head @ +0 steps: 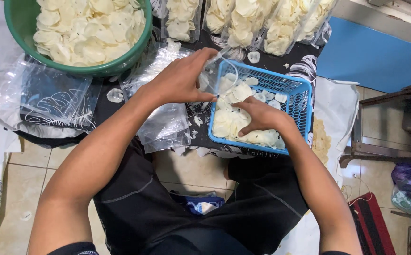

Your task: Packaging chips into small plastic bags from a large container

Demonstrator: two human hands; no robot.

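Observation:
My left hand [182, 78] pinches a small clear plastic bag [211, 75] at the left rim of a blue plastic basket [300, 101]. The bag's mouth faces the basket. Pale round chips [231, 120] fill the basket. My right hand [257, 115] rests inside it, fingers curled down over a clump of chips near the front. Both forearms reach forward from my lap, and I sit on the floor in dark shorts.
A green bowl [134, 54] heaped with chips stands at the back left. Filled clear bags [262, 23] lean in a row at the back. Empty plastic bags [165, 123] lie on a dark patterned cloth. A blue board [375, 59] and a metal frame [385, 127] are at the right.

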